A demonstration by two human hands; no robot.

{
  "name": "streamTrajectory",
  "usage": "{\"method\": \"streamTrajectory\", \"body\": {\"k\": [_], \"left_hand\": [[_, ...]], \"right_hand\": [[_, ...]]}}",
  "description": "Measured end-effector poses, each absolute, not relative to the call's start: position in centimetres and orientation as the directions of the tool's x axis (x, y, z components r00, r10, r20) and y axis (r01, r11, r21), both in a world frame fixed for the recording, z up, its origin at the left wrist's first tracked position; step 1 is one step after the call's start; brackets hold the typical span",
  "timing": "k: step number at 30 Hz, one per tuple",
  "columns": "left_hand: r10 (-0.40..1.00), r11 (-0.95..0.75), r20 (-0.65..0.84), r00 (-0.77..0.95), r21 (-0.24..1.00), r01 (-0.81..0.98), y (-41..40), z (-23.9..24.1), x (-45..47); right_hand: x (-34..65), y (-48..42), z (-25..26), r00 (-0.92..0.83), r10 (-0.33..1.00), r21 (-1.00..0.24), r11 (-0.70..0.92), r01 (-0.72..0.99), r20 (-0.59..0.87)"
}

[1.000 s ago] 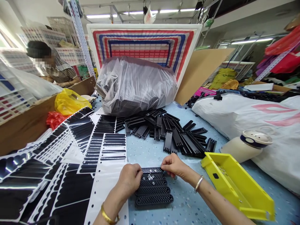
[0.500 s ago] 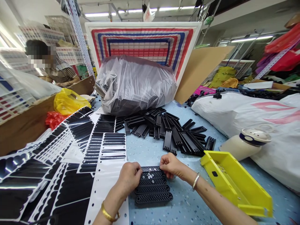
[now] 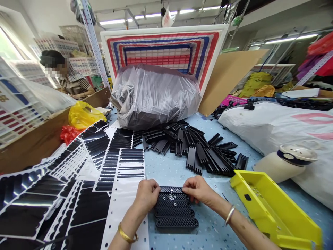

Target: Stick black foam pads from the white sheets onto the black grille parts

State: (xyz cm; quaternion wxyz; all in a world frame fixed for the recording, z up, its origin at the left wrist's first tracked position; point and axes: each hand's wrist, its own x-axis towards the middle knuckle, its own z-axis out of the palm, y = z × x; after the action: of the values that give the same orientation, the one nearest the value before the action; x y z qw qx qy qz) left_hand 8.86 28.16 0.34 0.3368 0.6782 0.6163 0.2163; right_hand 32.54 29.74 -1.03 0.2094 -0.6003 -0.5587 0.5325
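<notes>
Several black lattice-faced plastic strips [image 3: 177, 223] lie side by side on the blue table before me. Small silver nuts [image 3: 171, 197] are scattered over the farther strips. My left hand [image 3: 147, 195] is closed, thumb and fingers pinching the left end of the farthest black strip [image 3: 166, 189]. At that strip's right end, my right hand [image 3: 199, 190] is closed in a pinch too. The fingertips partly cover both ends.
Sheets of black adhesive strips [image 3: 90, 205] spread across the left. Beyond my hands is a heap of black strips [image 3: 200, 152], with a grey plastic-wrapped bundle [image 3: 156, 97] behind. At right are a yellow bin [image 3: 275, 208], a cream bottle [image 3: 281, 165] and a white sack [image 3: 273, 121].
The whole view has shifted, so things appear slightly farther right and lower. Both hands keep their pinch at the farthest strip's ends.
</notes>
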Motion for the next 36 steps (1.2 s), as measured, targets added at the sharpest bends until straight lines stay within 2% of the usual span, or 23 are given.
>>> {"method": "streamTrajectory", "body": {"k": [12,16,23,29,36], "left_hand": [[0.99,0.099,-0.138,0.018,0.788,0.608,28.4,-0.3,7.9],[0.976,0.153,-0.212,0.048,0.828,0.54,28.7,-0.4,8.1],[0.887,0.374,-0.436,0.155,0.873,0.314,29.3,-0.6,7.5],[0.86,0.43,-0.465,0.211,0.882,0.192,29.6,-0.5,6.8],[0.867,0.423,-0.447,0.219,0.894,0.151,29.9,-0.9,7.2]], "right_hand": [[32.7,29.8,-1.1,-0.204,0.9,-0.863,-0.271,0.427,-0.384],[32.7,29.7,-1.2,-0.203,0.902,-0.865,-0.269,0.424,-0.381],[32.9,29.9,-1.3,-0.213,0.895,-0.863,-0.276,0.424,-0.391],[32.9,30.0,-1.4,-0.215,0.898,-0.864,-0.269,0.426,-0.385],[32.9,30.0,-1.6,-0.207,0.898,-0.859,-0.269,0.436,-0.387]]}}
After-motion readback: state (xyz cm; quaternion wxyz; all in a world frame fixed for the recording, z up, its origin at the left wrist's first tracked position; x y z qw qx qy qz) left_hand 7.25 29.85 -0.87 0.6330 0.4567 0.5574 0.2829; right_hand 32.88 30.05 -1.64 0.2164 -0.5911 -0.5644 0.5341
